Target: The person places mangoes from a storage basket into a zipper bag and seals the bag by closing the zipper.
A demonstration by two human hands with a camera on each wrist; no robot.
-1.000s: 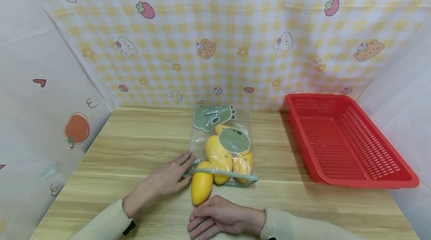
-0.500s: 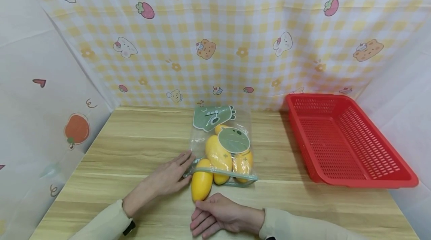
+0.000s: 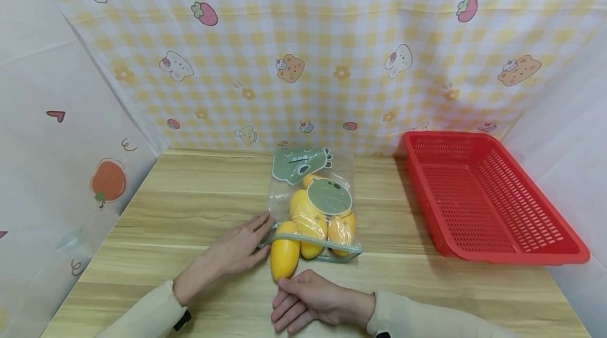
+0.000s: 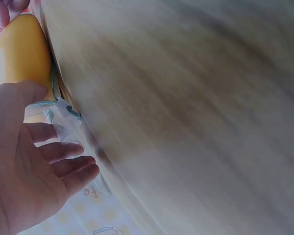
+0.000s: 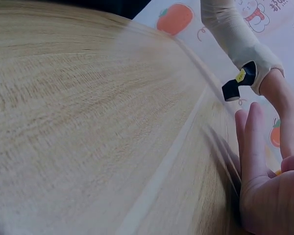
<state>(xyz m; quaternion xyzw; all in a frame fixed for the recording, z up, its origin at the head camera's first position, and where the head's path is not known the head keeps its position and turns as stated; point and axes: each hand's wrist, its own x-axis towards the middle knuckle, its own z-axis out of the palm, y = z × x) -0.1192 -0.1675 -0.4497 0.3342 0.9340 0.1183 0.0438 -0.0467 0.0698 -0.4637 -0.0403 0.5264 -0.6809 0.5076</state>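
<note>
A clear zip bag (image 3: 280,195) with green cartoon prints lies on the table, its opening towards me. Several yellow mangoes (image 3: 308,211) lie inside it. One more mango (image 3: 285,261) sits half in the opening at the left, its near end sticking out. My left hand (image 3: 237,248) rests at the bag's left corner, fingers loosely extended; in the left wrist view its thumb touches or nearly touches the mango (image 4: 24,51). My right hand (image 3: 317,298) lies palm up with fingers extended, its thumb against the mango's near end. In the right wrist view the mango is mostly hidden behind the right hand (image 5: 269,191).
A red plastic basket (image 3: 474,211) with a perforated base stands on the right of the wooden table (image 3: 180,190). A checked cloth (image 3: 332,37) hangs behind, and white printed sheets stand at both sides. A black band (image 5: 242,81) sits on the left wrist.
My right hand has moved slightly forward, its thumb now against the mango's end. The mango has slid a little further into the bag. My left hand has stayed put.
</note>
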